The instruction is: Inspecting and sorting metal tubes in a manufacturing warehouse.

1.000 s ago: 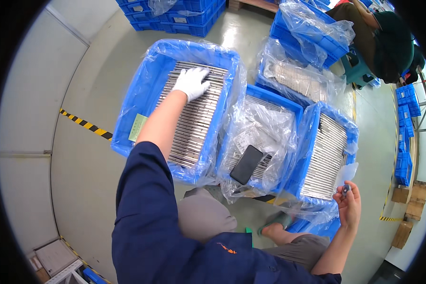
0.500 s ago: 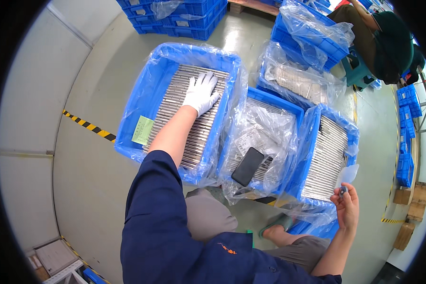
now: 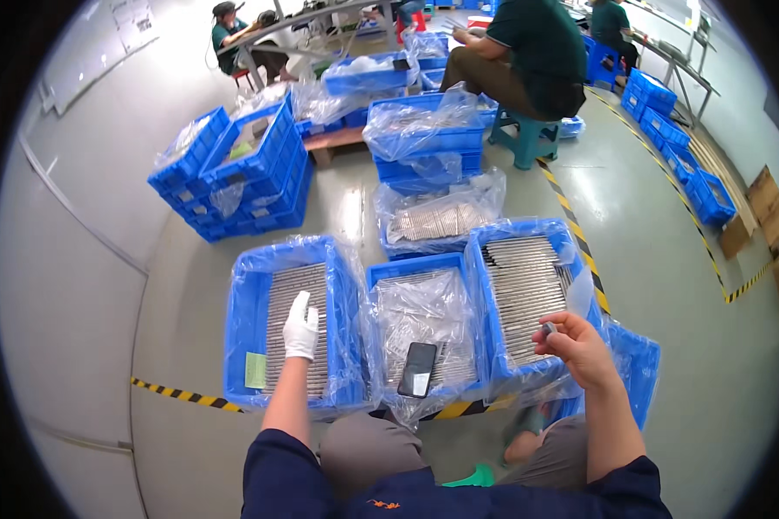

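Nearest me, a black phone (image 3: 418, 370) lies on the plastic-covered middle bin (image 3: 420, 262). On the right, I have the bare right hand (image 3: 585, 353) raised over the near end of the right bin (image 3: 519, 228), its grip narrow, thumb and fingertips pinching a small dark piece (image 3: 549, 329). On the left, the white-gloved left hand (image 3: 301, 333) is over the metal rods (image 3: 299, 275) in the left bin (image 3: 249, 320), right of a green paper slip (image 3: 255, 370). I can't tell whether that grip holds a rod or only touches the row. I judge the step in hand to be handling the rods on the left; from here, the left hand calls for a light, level touch, while the right keeps its pinch clear of the plastic. Farther off sits another bin of rods (image 3: 437, 221), then a co-worker (image 3: 537, 52) on a teal stool (image 3: 521, 138).
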`<state>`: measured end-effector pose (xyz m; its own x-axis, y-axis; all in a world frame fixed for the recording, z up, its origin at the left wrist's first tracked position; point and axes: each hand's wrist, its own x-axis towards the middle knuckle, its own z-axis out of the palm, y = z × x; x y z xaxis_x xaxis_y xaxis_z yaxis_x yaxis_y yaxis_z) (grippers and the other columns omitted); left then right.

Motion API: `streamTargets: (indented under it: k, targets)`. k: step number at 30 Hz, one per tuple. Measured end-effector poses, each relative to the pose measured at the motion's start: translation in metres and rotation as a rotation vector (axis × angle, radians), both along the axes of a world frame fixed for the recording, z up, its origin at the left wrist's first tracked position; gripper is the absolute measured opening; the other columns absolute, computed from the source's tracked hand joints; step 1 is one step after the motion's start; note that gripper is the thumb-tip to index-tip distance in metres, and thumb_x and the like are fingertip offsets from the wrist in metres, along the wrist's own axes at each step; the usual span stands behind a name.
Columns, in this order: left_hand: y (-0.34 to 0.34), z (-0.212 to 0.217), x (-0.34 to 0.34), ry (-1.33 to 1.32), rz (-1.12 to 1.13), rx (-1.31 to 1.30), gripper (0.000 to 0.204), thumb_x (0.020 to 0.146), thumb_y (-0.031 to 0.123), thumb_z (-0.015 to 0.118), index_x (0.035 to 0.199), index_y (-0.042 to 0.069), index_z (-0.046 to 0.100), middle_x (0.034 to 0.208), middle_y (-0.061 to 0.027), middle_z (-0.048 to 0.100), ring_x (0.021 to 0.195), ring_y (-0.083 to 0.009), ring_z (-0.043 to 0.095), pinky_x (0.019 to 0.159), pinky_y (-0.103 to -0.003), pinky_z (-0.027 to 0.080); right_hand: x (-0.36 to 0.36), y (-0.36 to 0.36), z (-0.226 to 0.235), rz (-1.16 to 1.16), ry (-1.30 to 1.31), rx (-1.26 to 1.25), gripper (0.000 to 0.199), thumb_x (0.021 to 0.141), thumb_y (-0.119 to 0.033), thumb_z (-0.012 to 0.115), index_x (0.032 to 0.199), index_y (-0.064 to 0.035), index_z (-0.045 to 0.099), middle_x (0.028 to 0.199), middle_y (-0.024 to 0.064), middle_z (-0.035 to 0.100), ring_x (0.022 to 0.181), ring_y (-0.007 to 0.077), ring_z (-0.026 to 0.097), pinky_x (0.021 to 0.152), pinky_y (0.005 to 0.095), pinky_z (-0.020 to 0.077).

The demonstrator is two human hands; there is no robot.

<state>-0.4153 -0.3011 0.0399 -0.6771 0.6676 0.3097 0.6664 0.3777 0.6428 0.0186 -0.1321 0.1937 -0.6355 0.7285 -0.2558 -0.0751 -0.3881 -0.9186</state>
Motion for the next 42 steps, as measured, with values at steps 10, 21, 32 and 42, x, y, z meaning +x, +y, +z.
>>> streamTargets:
  k: [10, 21, 32, 42]
  targets:
    - [0.113, 0.079, 0.129, 0.194, -0.359, 0.029, 0.033, 0.079, 0.016, 0.054, 0.11, 0.004, 0.053, 0.11, -0.0137, 0.055, 0.103, -0.0245, 0.053, 0.088, -0.03, 0.04, 0.051, -0.057, 0.068, 0.156, 0.169, 0.351, 0.032, 0.071, -0.007, 0.066, 0.101, -0.0016, 0.055, 0.091, 0.0083, 0.06, 0.081, 0.0151, 0.057, 0.074, 0.0269, 0.0451]
    - [0.208, -0.005, 0.294, 0.24, -0.921, -0.405, 0.038, 0.074, 0.025, 0.057, 0.108, 0.008, 0.053, 0.113, -0.0127, 0.052, 0.105, -0.0262, 0.05, 0.089, -0.033, 0.04, 0.084, -0.069, 0.007, 0.222, 0.0, 0.737, 0.029, 0.073, -0.018, 0.064, 0.097, -0.0053, 0.054, 0.081, 0.0048, 0.056, 0.075, 0.0209, 0.056, 0.065, 0.0309, 0.0448]
    - [0.275, -0.057, 0.408, 0.281, -1.152, -0.211, 0.027, 0.069, 0.02, 0.056, 0.093, 0.007, 0.055, 0.096, -0.0093, 0.055, 0.091, -0.0249, 0.052, 0.081, -0.035, 0.042, 0.112, -0.042, -0.002, 0.166, -0.118, 0.599, 0.028, 0.075, -0.022, 0.063, 0.097, -0.0071, 0.055, 0.085, 0.0046, 0.057, 0.077, 0.0211, 0.056, 0.067, 0.0306, 0.0448]
    - [0.329, -0.069, 0.399, -0.15, -0.775, -0.187, 0.024, 0.075, 0.023, 0.052, 0.092, 0.007, 0.06, 0.086, -0.0118, 0.06, 0.082, -0.0271, 0.057, 0.074, -0.034, 0.044, 0.116, -0.036, -0.007, 0.116, -0.098, 0.51, 0.027, 0.075, -0.02, 0.061, 0.096, -0.0066, 0.052, 0.08, 0.0077, 0.053, 0.076, 0.0251, 0.055, 0.066, 0.0332, 0.0438]
